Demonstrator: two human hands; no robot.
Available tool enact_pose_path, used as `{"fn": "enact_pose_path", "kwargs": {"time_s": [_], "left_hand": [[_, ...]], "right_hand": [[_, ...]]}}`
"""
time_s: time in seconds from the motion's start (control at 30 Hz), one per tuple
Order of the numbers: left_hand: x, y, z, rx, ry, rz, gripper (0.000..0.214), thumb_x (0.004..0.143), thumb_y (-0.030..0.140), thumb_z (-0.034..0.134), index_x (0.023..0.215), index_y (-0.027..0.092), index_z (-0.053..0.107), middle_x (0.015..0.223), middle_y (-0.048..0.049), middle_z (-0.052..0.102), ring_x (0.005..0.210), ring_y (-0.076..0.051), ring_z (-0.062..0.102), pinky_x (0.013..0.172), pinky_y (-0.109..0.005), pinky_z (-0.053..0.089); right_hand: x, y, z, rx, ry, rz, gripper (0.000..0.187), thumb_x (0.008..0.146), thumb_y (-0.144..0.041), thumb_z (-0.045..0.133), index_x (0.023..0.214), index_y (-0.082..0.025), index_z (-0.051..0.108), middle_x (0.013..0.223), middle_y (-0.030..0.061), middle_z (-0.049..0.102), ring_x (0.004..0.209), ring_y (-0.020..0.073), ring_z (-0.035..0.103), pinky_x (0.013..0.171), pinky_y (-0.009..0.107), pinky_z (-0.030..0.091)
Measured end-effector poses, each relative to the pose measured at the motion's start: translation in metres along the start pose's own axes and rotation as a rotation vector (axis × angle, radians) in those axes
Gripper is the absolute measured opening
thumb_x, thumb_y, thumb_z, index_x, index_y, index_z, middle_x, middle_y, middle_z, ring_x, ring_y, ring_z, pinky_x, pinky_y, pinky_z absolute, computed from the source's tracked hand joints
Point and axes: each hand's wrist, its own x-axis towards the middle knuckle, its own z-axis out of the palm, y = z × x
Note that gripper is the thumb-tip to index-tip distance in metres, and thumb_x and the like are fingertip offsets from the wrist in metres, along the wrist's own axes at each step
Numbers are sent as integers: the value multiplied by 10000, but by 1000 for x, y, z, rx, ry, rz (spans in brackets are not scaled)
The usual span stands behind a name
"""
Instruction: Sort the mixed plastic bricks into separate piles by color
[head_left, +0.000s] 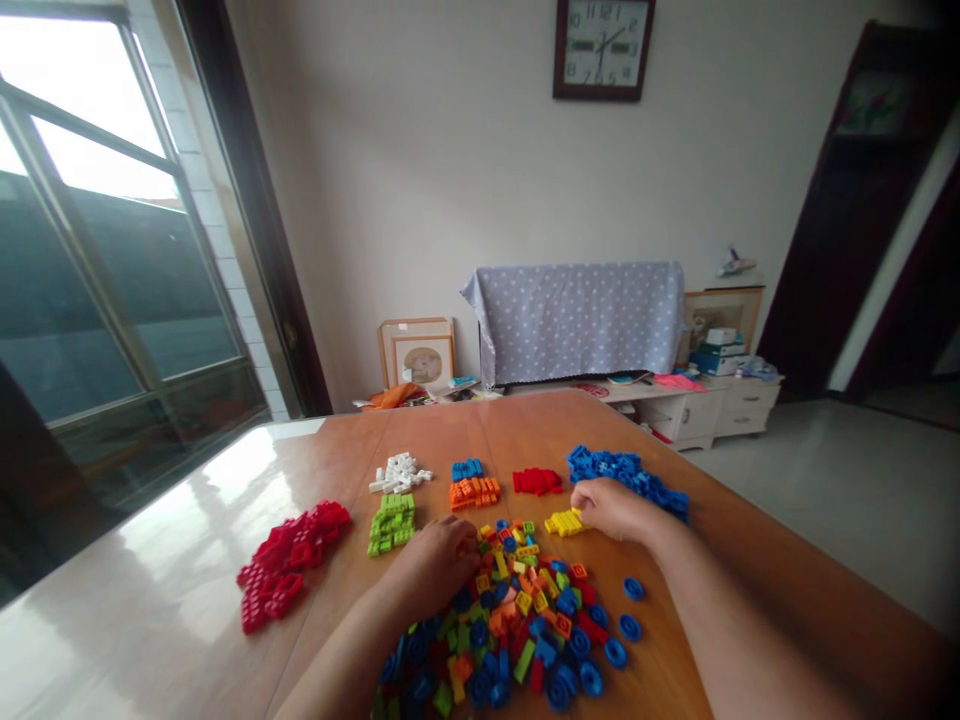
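My right hand reaches to the right end of a small group of yellow toy bricks, its fingers pinched at a yellow brick there. My left hand is at the upper left edge of a mixed pile of toy bricks, its fingers curled down; anything in them is hidden. Lime green bricks lie in rows just left of that hand. Behind it are orange bricks with a few blue bricks beyond. Red bricks form another group behind the yellow ones.
A heap of crimson bricks lies on the left of the wooden table. White bricks are at the back left, blue bricks at the back right beside my right wrist. Several blue round pieces lie near my right forearm.
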Motion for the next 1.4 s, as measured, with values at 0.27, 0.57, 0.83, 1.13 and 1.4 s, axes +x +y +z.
{"fn": "enact_pose_path", "kwargs": {"time_s": [0.27, 0.57, 0.83, 1.13, 1.4], "left_hand": [[1, -4, 3, 1, 11, 24, 119, 813, 245, 580, 915, 219, 637, 955, -49, 654, 875, -197, 596, 759, -251, 422], [2, -3, 4, 34, 1, 16, 92, 820, 246, 574, 891, 217, 627, 961, -52, 652, 888, -201, 592, 757, -252, 420], [-3, 2, -3, 5, 13, 17, 138, 847, 246, 550, 937, 220, 652, 990, -55, 671, 899, -198, 615, 788, -252, 446], [-6, -15, -4, -11, 85, 1, 335, 902, 300, 508, 1191, 221, 659, 1174, -85, 673, 1064, -230, 629, 929, -299, 456], [-10, -35, -15, -9, 158, -98, 368, 899, 316, 516, 1229, 214, 642, 1248, -86, 674, 1120, -255, 624, 934, -326, 461]], "right_hand": [[5, 4, -4, 17, 93, -30, 172, 785, -175, 585, 904, -199, 708, 843, 14, 690, 755, 148, 595, 647, 226, 373], [-8, -30, 3, -85, 72, -372, 341, 728, -199, 632, 1050, -264, 723, 1206, 56, 646, 1167, 255, 547, 1033, 367, 390], [-7, -39, 12, -145, 78, -381, 314, 738, -210, 609, 1020, -268, 735, 1295, 55, 639, 1248, 272, 531, 1082, 410, 379], [-5, -42, 15, -151, 109, -389, 298, 771, -185, 589, 1002, -258, 763, 1257, 68, 672, 1245, 275, 543, 1098, 419, 370], [-8, -55, 27, -161, 74, -389, 245, 828, -330, 629, 1029, -302, 767, 1281, 64, 659, 1269, 299, 511, 1119, 486, 314]]}}
